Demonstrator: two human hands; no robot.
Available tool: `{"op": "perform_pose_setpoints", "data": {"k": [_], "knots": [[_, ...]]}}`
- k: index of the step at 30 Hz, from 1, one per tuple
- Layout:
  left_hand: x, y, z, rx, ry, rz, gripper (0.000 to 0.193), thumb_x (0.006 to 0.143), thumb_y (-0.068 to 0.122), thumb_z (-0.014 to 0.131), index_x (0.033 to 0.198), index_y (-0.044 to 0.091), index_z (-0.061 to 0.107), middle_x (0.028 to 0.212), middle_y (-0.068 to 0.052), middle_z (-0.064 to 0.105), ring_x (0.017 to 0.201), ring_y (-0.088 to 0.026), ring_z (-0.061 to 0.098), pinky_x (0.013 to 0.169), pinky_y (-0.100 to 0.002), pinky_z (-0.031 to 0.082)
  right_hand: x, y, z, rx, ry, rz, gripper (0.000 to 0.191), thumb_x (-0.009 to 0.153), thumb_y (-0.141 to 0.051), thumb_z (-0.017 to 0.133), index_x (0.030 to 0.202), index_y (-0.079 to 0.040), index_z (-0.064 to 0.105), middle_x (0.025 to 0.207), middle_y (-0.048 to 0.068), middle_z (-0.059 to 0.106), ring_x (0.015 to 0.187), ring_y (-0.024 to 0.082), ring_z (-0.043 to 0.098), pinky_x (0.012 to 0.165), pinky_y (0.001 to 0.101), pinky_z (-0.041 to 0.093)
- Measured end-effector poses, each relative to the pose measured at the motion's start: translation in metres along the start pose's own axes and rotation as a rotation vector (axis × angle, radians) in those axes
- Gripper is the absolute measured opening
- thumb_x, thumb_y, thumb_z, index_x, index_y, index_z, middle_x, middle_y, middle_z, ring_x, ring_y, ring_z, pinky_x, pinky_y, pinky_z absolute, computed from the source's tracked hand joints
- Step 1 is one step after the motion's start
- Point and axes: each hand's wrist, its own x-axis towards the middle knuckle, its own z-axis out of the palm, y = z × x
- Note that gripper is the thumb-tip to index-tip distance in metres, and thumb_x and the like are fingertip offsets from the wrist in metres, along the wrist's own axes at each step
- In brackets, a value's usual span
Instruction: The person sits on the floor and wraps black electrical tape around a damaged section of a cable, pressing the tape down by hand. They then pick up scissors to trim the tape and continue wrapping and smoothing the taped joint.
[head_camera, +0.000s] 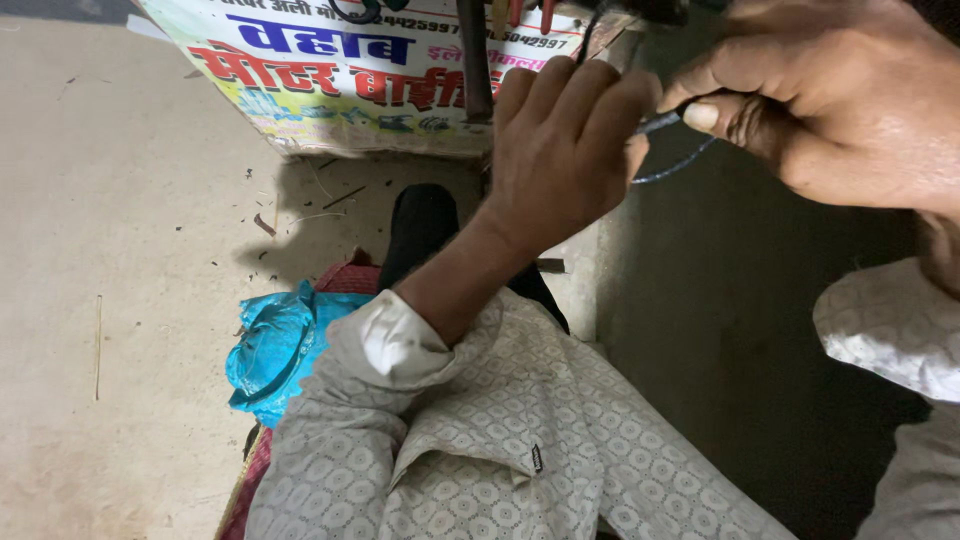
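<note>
Wire (672, 168), thin and dark, loops at upper right of the frame between our hands. Our left hand (565, 150) curls its fingers around one end; our right hand (830, 100) pinches the other between thumb and forefinger. We judge a short, taut grip works best.

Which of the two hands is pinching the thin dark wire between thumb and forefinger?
The right hand, at upper right, pinches the thin dark wire. The left hand shows only its back, fingers curled beside it.
</note>
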Motion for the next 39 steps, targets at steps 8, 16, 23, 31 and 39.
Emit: {"op": "perform_pose_setpoints", "data": {"k": [8,16,23,31,39], "knots": [[-0.011,0.006,0.0,-0.06,0.186,0.223,0.021,0.101,0.025,0.074,0.12,0.026,0.063,0.1,0.005,0.054,0.086,-0.015,0.051,0.086,-0.042,0.034,-0.011,-0.019,0.001,0.089,0.051,0.094,0.01,0.096,-0.004,0.074,0.102,0.002,0.078,0.082,0.016,0.073,0.072,0.024,0.073,0.061,0.0347,0.056],[-0.022,0.008,-0.009,-0.128,0.15,0.246,0.026,0.098,0.018,0.079,0.12,0.018,0.065,0.099,0.004,0.056,0.085,-0.015,0.053,0.083,-0.041,0.037,-0.011,-0.022,0.0,0.005,0.124,0.033,0.01,0.09,0.004,0.076,0.1,0.004,0.078,0.078,0.015,0.068,0.067,0.024,0.068,0.059,0.0366,0.053],[-0.03,0.034,-0.023,-0.612,0.067,-0.203,0.014,0.105,0.024,0.072,0.109,0.013,0.063,0.097,0.0,0.061,0.078,-0.012,0.061,0.067,-0.029,0.051,-0.026,-0.016,0.007,-0.017,0.198,-0.025,0.013,0.095,0.005,0.076,0.108,0.002,0.076,0.094,0.013,0.07,0.084,0.022,0.07,0.073,0.0308,0.055],[-0.015,0.012,-0.011,-0.859,-0.195,-0.517,0.018,0.114,0.022,0.057,0.116,0.005,0.05,0.072,-0.003,0.064,0.063,-0.008,0.063,0.059,-0.025,0.049,-0.021,-0.01,0.007,-0.063,0.182,-0.128,0.029,0.076,-0.009,0.087,0.102,-0.001,0.078,0.096,0.012,0.071,0.086,0.026,0.07,0.072,0.0383,0.057],[0.007,0.001,-0.017,-1.044,-0.383,-0.571,0.012,0.108,0.016,0.05,0.113,0.004,0.051,0.073,-0.002,0.061,0.063,-0.009,0.067,0.055,-0.028,0.052,-0.017,-0.012,0.009,-0.253,0.203,-0.214,0.034,0.07,-0.013,0.088,0.104,-0.014,0.084,0.081,0.006,0.066,0.076,0.023,0.064,0.065,0.0369,0.054]]}}
